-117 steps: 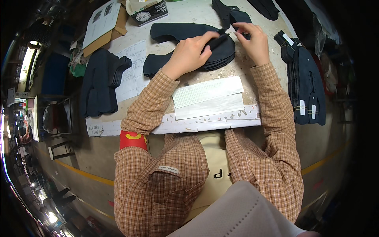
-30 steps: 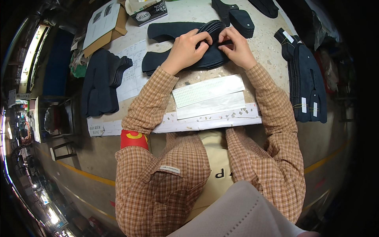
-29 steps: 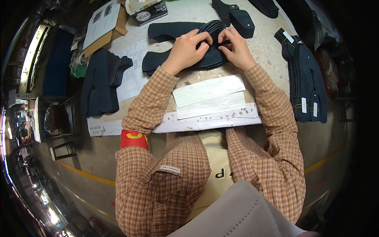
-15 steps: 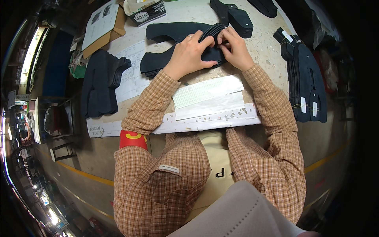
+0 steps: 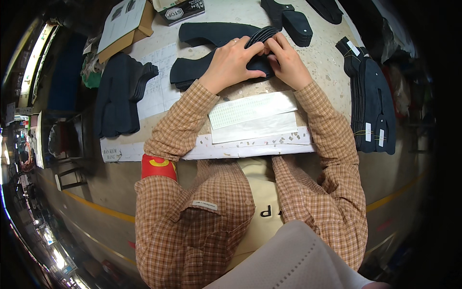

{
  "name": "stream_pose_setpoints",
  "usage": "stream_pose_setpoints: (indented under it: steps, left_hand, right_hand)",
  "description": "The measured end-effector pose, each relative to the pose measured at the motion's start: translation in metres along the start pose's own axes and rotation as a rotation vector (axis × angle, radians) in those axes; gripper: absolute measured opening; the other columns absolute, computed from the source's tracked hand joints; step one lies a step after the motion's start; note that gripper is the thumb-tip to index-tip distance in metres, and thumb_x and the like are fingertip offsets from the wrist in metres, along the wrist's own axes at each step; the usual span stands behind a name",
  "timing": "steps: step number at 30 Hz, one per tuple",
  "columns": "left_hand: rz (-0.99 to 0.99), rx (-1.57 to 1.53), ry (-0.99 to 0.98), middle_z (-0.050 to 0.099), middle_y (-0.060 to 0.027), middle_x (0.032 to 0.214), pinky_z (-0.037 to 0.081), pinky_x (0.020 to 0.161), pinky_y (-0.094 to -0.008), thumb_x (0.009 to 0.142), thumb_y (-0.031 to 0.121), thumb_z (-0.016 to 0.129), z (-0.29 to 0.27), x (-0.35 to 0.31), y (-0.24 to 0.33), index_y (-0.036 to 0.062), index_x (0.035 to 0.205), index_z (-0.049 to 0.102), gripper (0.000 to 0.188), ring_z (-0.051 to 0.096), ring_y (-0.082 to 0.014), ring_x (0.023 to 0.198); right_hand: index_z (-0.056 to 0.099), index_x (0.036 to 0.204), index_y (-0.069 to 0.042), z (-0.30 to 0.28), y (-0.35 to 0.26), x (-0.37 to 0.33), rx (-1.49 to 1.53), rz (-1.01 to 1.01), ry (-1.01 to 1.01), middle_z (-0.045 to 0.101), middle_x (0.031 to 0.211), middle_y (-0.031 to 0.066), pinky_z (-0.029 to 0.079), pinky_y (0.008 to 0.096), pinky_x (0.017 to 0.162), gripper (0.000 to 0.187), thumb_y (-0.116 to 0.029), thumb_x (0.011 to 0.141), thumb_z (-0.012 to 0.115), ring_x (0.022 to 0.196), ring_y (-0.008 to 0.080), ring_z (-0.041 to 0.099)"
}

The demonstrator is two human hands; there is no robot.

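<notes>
A stack of dark navy cut pieces, thick like fabric or padded material [image 5: 188, 70], lies on the table before me, its far right end bent upward so the layered edges fan out. My left hand [image 5: 234, 63] lies over the stack, fingers curled round the bent layers and thumb stretched along the near side. Against the right side of the same layers, my right hand [image 5: 288, 61] has its fingers bent in a pinch, close to the left fingertips. Just beyond is another curved dark piece [image 5: 211, 32]. The fingertips are partly hidden behind the layers.
Printed paper strips [image 5: 255, 111] lie near the table's front edge. Dark stacks sit at the left [image 5: 118, 96], far right [image 5: 297, 28] and right edge [image 5: 373, 96], the last tied and tagged. A cardboard box [image 5: 139, 31] and a black-and-white box [image 5: 180, 11] stand at the back left.
The right fingers have shifted slightly along the bent layers, toward the left hand. Both hands stay on the stack, and the whole view has moved a little.
</notes>
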State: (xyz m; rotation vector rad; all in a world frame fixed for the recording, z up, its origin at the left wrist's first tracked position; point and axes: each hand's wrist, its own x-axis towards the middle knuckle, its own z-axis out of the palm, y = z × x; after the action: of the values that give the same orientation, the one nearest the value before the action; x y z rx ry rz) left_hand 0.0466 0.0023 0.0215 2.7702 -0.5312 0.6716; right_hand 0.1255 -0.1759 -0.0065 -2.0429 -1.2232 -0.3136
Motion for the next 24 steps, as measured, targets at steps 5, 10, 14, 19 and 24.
stream_pose_setpoints:
  steps: [5,10,14,19,24]
  left_hand:
    - [0.019,0.003,-0.007,0.06,-0.0087,0.088,0.055,0.066,-0.0358,0.066,0.044,0.081,0.0,-0.001,-0.001,0.0158,0.098,0.058,0.049,0.065,-0.0276,0.082]
    - [0.025,-0.023,0.003,0.059,-0.0075,0.085,0.054,0.064,-0.0356,0.066,0.043,0.081,0.001,0.0,-0.002,0.0158,0.096,0.058,0.047,0.065,-0.0258,0.077]
    - [0.016,-0.02,0.002,0.058,-0.007,0.085,0.055,0.064,-0.0351,0.065,0.042,0.082,0.0,0.0,-0.003,0.0164,0.096,0.058,0.047,0.065,-0.0254,0.078]
    - [0.033,0.026,0.019,0.059,-0.0073,0.089,0.055,0.064,-0.0349,0.066,0.04,0.081,0.0,-0.001,0.002,0.0169,0.096,0.059,0.044,0.065,-0.0261,0.081]
    - [0.066,0.001,0.046,0.061,-0.0065,0.087,0.054,0.062,-0.0334,0.072,0.028,0.073,0.002,-0.001,0.004,0.016,0.095,0.06,0.029,0.065,-0.0247,0.076]
  right_hand:
    - [0.049,0.097,-0.005,-0.002,0.003,0.001,0.061,0.048,0.037,0.048,0.099,0.0107,0.053,0.0359,0.072,0.032,0.014,0.072,0.059,0.088,0.0306,0.062]
    - [0.05,0.096,-0.004,-0.007,0.003,0.003,0.186,0.027,0.042,0.048,0.098,0.0112,0.052,0.0344,0.071,0.03,0.014,0.073,0.058,0.086,0.0312,0.061]
    - [0.051,0.098,-0.005,-0.004,0.0,0.001,0.058,-0.004,0.018,0.048,0.1,0.0112,0.053,0.035,0.071,0.032,0.014,0.073,0.058,0.086,0.0319,0.061]
    - [0.052,0.096,-0.004,-0.005,0.003,0.002,-0.049,0.014,0.091,0.051,0.099,0.0105,0.054,0.0353,0.072,0.031,0.014,0.072,0.058,0.087,0.0321,0.062]
    - [0.056,0.09,-0.003,-0.03,0.028,0.007,0.043,0.048,0.303,0.055,0.09,0.0083,0.056,0.0305,0.07,0.022,0.012,0.074,0.059,0.082,0.0227,0.065]
